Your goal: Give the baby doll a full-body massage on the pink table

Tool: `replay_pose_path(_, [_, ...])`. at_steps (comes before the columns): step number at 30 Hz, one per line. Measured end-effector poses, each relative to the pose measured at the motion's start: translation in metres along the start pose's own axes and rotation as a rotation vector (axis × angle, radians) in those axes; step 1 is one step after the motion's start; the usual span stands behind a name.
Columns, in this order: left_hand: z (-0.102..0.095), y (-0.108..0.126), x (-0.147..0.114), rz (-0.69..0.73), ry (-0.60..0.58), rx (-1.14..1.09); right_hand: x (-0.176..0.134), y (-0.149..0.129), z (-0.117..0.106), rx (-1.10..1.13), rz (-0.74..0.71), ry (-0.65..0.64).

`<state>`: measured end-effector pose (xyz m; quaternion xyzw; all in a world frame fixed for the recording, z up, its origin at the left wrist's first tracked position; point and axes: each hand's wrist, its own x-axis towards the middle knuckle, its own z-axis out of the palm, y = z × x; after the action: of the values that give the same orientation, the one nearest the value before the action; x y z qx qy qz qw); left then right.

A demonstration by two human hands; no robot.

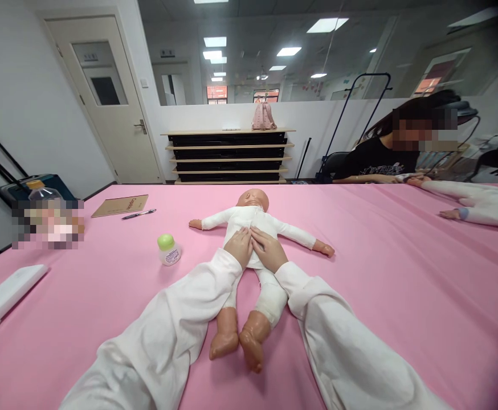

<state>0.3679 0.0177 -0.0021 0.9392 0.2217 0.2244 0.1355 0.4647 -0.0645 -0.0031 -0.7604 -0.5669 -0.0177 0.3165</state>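
Could topple jar [169, 250], left of centre, by swinging left sleeve [167, 319] wide. At centre, could drag doll [256, 218] by pressing unevenly with left grip [240, 246] and right grip [269, 249], flat upon it, clasping nothing. Leaves scant room between head [259, 199] and worktop's [377, 285] far edge; offers more toward 2nd doll [492, 205], far right.

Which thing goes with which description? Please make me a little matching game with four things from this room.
Things:
1. doll
2. jar
3. pen
4. backpack

Descriptions:
A. on the shelf by the wall
B. beside the brown notebook
C. under the left hand and right hand
D. topped with a green lid

Pairs: 1-C, 2-D, 3-B, 4-A
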Motion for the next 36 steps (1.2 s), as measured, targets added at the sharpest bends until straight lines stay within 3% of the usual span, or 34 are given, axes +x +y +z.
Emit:
replay_pose_path(6, [-0.003, -0.004, 0.003, -0.126, -0.076, -0.031, 0.001, -0.003, -0.003, -0.155, 0.113, -0.151])
replay_pose_path(10, [-0.001, -0.004, 0.003, -0.153, -0.065, -0.04, -0.003, -0.007, -0.002, -0.248, 0.114, -0.175])
replay_pose_path(14, [0.001, -0.005, 0.003, -0.167, -0.033, -0.051, -0.027, -0.014, -0.006, -0.28, 0.045, -0.284])
replay_pose_path(19, [-0.003, -0.003, 0.003, -0.198, -0.046, -0.074, -0.079, -0.028, -0.03, -0.081, -0.113, -0.503])
replay_pose_path(23, [-0.009, 0.0, 0.001, -0.214, -0.043, -0.098, -0.09, -0.03, -0.054, 0.306, -0.058, -0.674])
replay_pose_path(24, [-0.009, 0.001, 0.0, -0.215, -0.046, -0.101, -0.087, -0.028, -0.056, 0.403, -0.003, -0.655])
replay_pose_path(26, [-0.01, 0.001, -0.001, -0.211, -0.043, -0.103, -0.079, -0.023, -0.053, 0.471, 0.076, -0.475])
replay_pose_path(29, [-0.009, 0.0, -0.001, -0.205, -0.028, -0.096, -0.074, -0.016, -0.035, 0.267, 0.006, -0.202])
replay_pose_path(32, [-0.008, -0.001, 0.001, -0.218, -0.039, -0.085, -0.088, -0.019, -0.023, 0.071, -0.089, -0.298])
replay_pose_path(36, [-0.007, -0.001, 0.003, -0.247, -0.063, -0.078, -0.115, -0.043, -0.038, 0.02, -0.155, -0.522])
